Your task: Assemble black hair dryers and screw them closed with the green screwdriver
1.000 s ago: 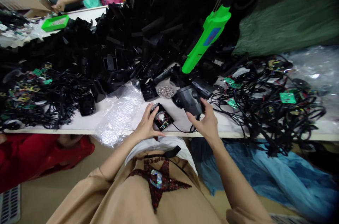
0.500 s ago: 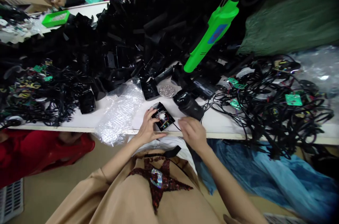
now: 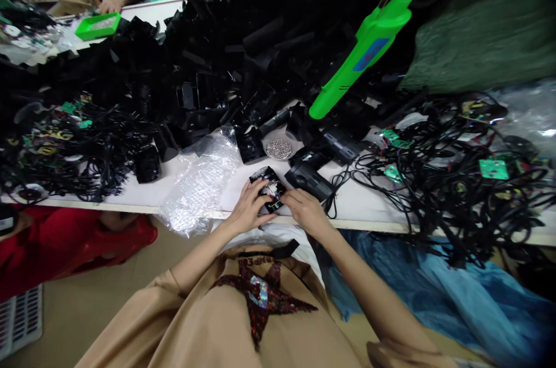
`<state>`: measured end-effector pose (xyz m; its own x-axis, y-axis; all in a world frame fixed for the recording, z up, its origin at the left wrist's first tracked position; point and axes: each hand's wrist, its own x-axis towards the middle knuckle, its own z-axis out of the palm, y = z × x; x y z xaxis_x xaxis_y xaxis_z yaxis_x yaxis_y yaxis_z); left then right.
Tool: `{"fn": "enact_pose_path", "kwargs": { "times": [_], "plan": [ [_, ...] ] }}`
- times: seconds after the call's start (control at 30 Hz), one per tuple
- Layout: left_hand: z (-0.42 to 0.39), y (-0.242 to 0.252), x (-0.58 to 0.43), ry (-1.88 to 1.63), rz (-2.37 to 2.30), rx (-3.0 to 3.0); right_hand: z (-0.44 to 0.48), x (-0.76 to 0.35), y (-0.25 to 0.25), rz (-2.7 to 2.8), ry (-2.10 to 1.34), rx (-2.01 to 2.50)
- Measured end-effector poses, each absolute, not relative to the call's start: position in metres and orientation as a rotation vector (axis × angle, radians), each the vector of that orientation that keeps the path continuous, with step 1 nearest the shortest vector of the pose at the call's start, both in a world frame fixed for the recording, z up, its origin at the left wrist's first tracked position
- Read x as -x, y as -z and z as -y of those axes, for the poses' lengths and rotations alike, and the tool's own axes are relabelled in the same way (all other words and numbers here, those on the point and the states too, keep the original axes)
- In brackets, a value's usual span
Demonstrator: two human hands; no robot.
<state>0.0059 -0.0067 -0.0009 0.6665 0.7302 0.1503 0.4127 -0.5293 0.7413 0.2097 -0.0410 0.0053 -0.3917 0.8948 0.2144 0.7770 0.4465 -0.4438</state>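
Bearings from the casing, 12 o'clock toward the far table edge.

Left hand (image 3: pixel 247 210): fingers curled, spread over the casing's left side, grasping. Right hand (image 3: pixel 306 210): partly closed, fingertips (image 3: pixel 287 197) pressed against the casing's lower right edge; together, the hands hold it between them. Neither hand is released.

Casing (image 3: pixel 268 189): black, open, lying on the white table (image 3: pixel 347 222) just in from the near edge, with a small circuit board and thin colored wires inside, partly hidden by your fingers.

At 1 o'clock, just beside your right hand, lies a black housing (image 3: pixel 307 179). At 12 o'clock is a dish of small silver parts (image 3: pixel 278 149). At 9 o'clock, bubble wrap (image 3: pixel 200 185) lies near your left hand. Behind these, from 9 to 12 o'clock, is a heap of black plastic parts (image 3: pixel 186 66). At 3 o'clock is a tangle of black cables (image 3: pixel 447 182) with green boards, and at 1 o'clock a green tool (image 3: pixel 362 55) hangs, its blue label unreadable.

Your tan shirt (image 3: pixel 204 321) has a sequined star and upside-down lettering, too bent to read in full. At 10 o'clock, a co-worker's hand (image 3: pixel 110 6) rests at the far table edge.
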Motion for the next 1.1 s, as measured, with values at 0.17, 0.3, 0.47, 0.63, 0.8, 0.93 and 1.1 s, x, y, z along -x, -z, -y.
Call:
{"fn": "enact_pose_path", "kwargs": {
  "times": [0.17, 0.3, 0.47, 0.63, 0.8, 0.93, 1.1],
  "plan": [
    [0.008, 0.008, -0.003, -0.615, -0.831, -2.347, 0.049, -0.214, -0.004, 2.149, -0.344, 1.365],
    [0.009, 0.012, -0.002, -0.631, -0.832, -2.531, 0.069, -0.217, -0.006, 1.976, -0.184, 1.561],
    [0.008, 0.012, -0.003, -0.627, -0.837, -2.579, 0.088, -0.212, 0.003, 1.962, -0.091, 1.756],
    [0.007, 0.012, -0.003, -0.626, -0.837, -2.571, 0.083, -0.207, 0.008, 1.789, -0.143, 1.73],
    [0.006, 0.013, -0.003, -0.619, -0.831, -2.57, 0.071, -0.204, -0.009, 1.989, -0.004, 1.747],
    [0.006, 0.013, -0.003, -0.587, -0.823, -2.571, 0.061, -0.198, -0.016, 2.065, -0.009, 1.788],
    [0.006, 0.014, -0.003, -0.617, -0.825, -2.574, 0.059, -0.187, -0.007, 2.033, -0.029, 1.831]
  ]
}}
